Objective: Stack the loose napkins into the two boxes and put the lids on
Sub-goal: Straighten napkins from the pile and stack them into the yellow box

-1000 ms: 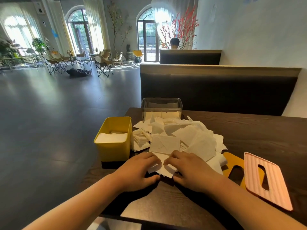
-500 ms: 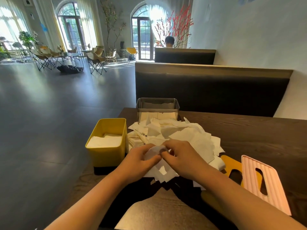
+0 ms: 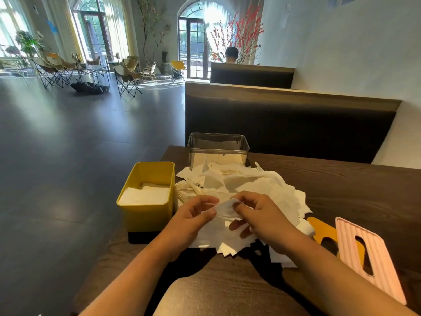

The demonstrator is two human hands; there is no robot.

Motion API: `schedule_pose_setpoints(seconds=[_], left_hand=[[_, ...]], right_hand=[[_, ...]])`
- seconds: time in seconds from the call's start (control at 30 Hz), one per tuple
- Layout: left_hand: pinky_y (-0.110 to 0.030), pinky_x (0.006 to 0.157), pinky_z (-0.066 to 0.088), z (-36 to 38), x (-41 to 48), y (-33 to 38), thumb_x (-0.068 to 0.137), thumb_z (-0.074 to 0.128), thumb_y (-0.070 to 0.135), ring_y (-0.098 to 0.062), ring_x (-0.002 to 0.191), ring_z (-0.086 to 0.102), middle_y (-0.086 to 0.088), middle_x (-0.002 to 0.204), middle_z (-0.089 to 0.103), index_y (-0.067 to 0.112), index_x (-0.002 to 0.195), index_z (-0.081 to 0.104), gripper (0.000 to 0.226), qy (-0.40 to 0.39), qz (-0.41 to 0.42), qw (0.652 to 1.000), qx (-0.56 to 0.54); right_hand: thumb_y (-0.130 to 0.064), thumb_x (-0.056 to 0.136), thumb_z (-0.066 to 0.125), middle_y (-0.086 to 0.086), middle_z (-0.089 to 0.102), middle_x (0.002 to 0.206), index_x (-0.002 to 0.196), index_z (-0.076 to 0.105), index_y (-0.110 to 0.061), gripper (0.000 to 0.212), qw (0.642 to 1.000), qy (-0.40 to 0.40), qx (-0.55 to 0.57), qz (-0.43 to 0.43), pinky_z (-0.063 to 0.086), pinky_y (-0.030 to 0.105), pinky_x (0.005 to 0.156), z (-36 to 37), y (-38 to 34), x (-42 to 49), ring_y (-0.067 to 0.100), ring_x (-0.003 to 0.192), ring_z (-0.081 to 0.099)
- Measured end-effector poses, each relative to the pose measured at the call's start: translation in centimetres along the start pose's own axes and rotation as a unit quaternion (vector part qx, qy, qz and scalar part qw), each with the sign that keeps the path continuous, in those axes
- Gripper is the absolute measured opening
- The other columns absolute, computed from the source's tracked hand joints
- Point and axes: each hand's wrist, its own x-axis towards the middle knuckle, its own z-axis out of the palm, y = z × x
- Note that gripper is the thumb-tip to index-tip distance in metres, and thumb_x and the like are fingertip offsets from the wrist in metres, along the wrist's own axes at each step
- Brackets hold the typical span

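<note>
I count two boxes, a yellow box (image 3: 145, 215) and a clear box (image 3: 217, 144); two lids, an orange lid (image 3: 319, 226) and a pink lid (image 3: 385, 270); one heap of napkins (image 3: 262, 185), too many to number.

Identify your parts by colour: white napkins (image 3: 262, 185); yellow box (image 3: 145, 217) at their 9 o'clock; clear box (image 3: 218, 147) at 12 o'clock; pink lid (image 3: 385, 270), ribbed in stripes, and mustard lid (image 3: 318, 227) at 4 o'clock; dark-brown wood-grain tabletop (image 3: 353, 190).
</note>
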Motion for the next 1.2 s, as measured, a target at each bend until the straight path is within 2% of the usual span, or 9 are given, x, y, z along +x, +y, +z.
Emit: schedule_pose_setpoints(seconds=[0.17,0.3,0.5,0.57,0.67,0.83,0.97,1.1,1.2], left_hand=[[-0.034,0.102,0.058,-0.4,-0.4,-0.7,0.084,0.089,0.03,-0.007,0.123,0.066,0.011,0.138,0.062,0.048,0.138,0.053,0.067,-0.048,0.017,0.995,0.083],[-0.03,0.104,0.056,-0.2,-0.7,-0.8,0.075,0.094,0.045,0.006,0.123,0.061,0.025,0.135,0.059,0.065,0.132,0.046,0.077,-0.037,0.035,0.986,0.161],[-0.031,0.111,0.051,0.1,-0.9,0.1,0.086,0.086,0.042,0.01,0.123,0.059,0.027,0.129,0.066,0.058,0.124,0.058,0.05,0.021,0.044,0.983,0.177],[-0.029,0.107,0.054,-0.2,-1.0,0.3,0.088,0.082,0.047,0.012,0.115,0.061,0.031,0.121,0.068,0.056,0.118,0.063,0.037,0.017,0.045,0.969,0.241],[-0.04,0.095,0.06,-0.3,-1.2,0.4,0.098,0.072,0.039,0.0,0.101,0.069,0.019,0.106,0.075,0.038,0.109,0.075,0.011,0.016,0.053,0.959,0.279],[-0.038,0.095,0.06,0.5,-1.7,1.3,0.098,0.074,0.027,-0.001,0.103,0.071,0.017,0.105,0.078,0.026,0.111,0.081,0.014,-0.002,0.079,0.955,0.285],[-0.034,0.098,0.059,0.7,-2.1,2.4,0.099,0.073,0.025,0.002,0.104,0.071,0.02,0.107,0.078,0.03,0.116,0.079,0.019,0.003,0.087,0.959,0.271],[-0.039,0.094,0.059,0.8,-2.0,3.0,0.1,0.069,0.038,-0.004,0.101,0.07,0.015,0.106,0.076,0.037,0.114,0.077,0.017,-0.006,0.092,0.943,0.32],[-0.042,0.087,0.058,1.1,-2.1,3.3,0.099,0.066,0.043,-0.009,0.09,0.067,0.01,0.095,0.072,0.036,0.111,0.077,0.017,-0.002,0.087,0.936,0.342]], right_hand=[[-0.009,0.107,0.051,0.013,0.075,0.102,0.102,0.075,-0.01,0.024,0.997,0.004,0.078,0.019,0.063,0.039,0.083,-0.5,-0.4,0.0,0.027,0.091,0.077],[-0.009,0.105,0.055,0.009,0.076,0.103,0.094,0.08,-0.018,0.029,0.996,0.009,0.091,-0.003,0.063,0.036,0.086,-0.6,-1.7,-0.3,0.024,0.097,0.075],[-0.013,0.107,0.053,0.004,0.077,0.102,0.103,0.076,-0.015,0.023,0.993,0.006,0.102,-0.05,0.063,0.034,0.087,-0.6,-3.9,-1.1,0.021,0.102,0.073],[-0.016,0.107,0.052,0.002,0.077,0.101,0.107,0.074,-0.016,0.022,0.994,0.011,0.09,-0.059,0.061,0.032,0.085,-0.6,-4.6,-1.3,0.017,0.103,0.073],[-0.017,0.107,0.054,0.001,0.078,0.102,0.114,0.071,-0.017,0.018,0.991,0.011,0.127,-0.048,0.062,0.035,0.089,-0.7,-5.1,-1.0,0.02,0.106,0.073],[-0.028,0.101,0.067,0.003,0.067,0.131,0.129,0.058,-0.036,0.031,0.974,0.003,0.224,-0.014,0.059,0.044,0.101,-0.5,-5.5,-0.4,0.026,0.11,0.074],[-0.046,0.093,0.071,-0.02,0.047,0.146,0.127,0.042,-0.062,0.047,0.994,0.031,-0.048,-0.094,0.058,0.035,0.1,-0.9,-3.7,-0.3,0.011,0.117,0.062],[-0.05,0.091,0.074,-0.034,0.048,0.135,0.122,0.049,-0.058,0.041,0.962,-0.022,-0.218,-0.166,0.049,0.018,0.098,-1.2,-2.4,-1.2,-0.004,0.123,0.052],[-0.057,0.089,0.07,-0.033,0.05,0.134,0.125,0.056,-0.051,0.039,0.933,-0.046,-0.301,-0.193,0.047,0.02,0.105,-0.8,-2.1,-1.8,-0.002,0.124,0.05]])
